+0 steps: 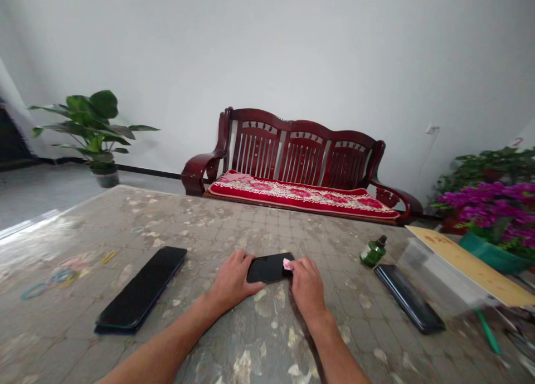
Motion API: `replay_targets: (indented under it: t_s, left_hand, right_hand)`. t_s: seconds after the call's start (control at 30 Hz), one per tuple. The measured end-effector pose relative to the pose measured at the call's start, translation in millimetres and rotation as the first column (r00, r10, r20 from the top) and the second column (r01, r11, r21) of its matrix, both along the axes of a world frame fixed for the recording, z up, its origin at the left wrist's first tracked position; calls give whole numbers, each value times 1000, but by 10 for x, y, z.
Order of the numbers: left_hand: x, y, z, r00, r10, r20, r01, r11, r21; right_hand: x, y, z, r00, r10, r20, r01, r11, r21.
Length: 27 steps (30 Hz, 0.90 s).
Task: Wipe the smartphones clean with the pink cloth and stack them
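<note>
Over a grey floral tablecloth I'm seeing a flat black rectangular phone, left hand clamped on its left end, right hand pinching a crumpled pink scrap at its right.

Partly hidden behind the left hand: the left end of the black phone. Partly covered by the right hand: the pink scrap, too small for telling paper from cloth. Cut off by the bottom edge: both forearms and the table. Cut off at the right edge: the purple flowers. Blurred, lower right: cables. Too small for reading: reddish marks on the yellow board. Blurred, lower left: coloured bands, impossible to count exactly.
</note>
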<state>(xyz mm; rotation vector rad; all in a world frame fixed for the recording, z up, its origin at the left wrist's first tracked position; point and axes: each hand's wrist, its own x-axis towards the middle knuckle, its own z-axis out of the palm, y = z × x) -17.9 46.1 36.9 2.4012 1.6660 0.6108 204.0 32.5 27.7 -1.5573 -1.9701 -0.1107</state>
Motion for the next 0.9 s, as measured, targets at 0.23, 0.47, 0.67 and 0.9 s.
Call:
replay_targets:
  t_s: [0.23,0.47,0.67,0.9]
  left_hand:
    - [0,22,-37,1000,-14,22,14,999,38]
    - [15,-7,-13,999,-40,34,40,999,11]
    - [63,-24,25,995,-85,42,85,996,-11]
    - [58,-27,35,994,-91,60,93,995,-25]
  right_hand:
    - [-218,-57,8,976,216,-5,-216,976,22]
    - [-39,51,-30,997,72,-26,-70,996,51]
    - [-114,15,-12,981,193,-25,-192,981,37]
    - [84,93,12,999,23,-23,-23,1000,5]
